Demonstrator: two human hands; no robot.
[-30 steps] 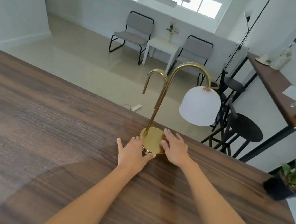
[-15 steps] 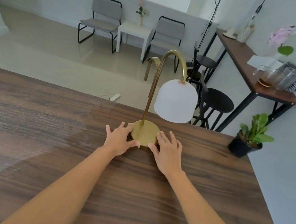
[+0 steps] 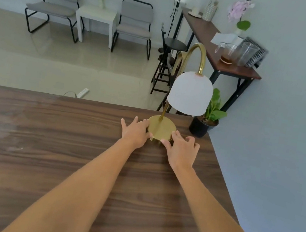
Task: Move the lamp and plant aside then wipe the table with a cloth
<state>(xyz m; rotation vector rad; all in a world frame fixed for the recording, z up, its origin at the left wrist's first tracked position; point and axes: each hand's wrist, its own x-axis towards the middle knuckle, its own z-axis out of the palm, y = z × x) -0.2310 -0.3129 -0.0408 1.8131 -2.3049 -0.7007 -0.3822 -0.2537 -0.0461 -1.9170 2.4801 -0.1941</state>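
Observation:
A brass lamp (image 3: pixel 161 128) with a white dome shade (image 3: pixel 190 93) stands near the far right corner of the dark wooden table (image 3: pixel 42 148). My left hand (image 3: pixel 135 133) holds the left edge of its round base, thumb at the front. The right front edge of the base is under the curled fingers of my right hand (image 3: pixel 182 152). A small green plant (image 3: pixel 212 109) in a black pot (image 3: pixel 199 126) sits at the table's far right corner, just right of the lamp and partly behind the shade. No cloth is in view.
A grey wall (image 3: pixel 275 135) runs along the table's right edge. Beyond the far edge are black stools (image 3: pixel 169 58), a narrow side table (image 3: pixel 233 68) with glasses, two grey chairs (image 3: pixel 55 8) and a power strip (image 3: pixel 82 92) on the floor.
The lamp has slid with both hands toward the far right corner and now stands close beside the plant. My view has turned to the right.

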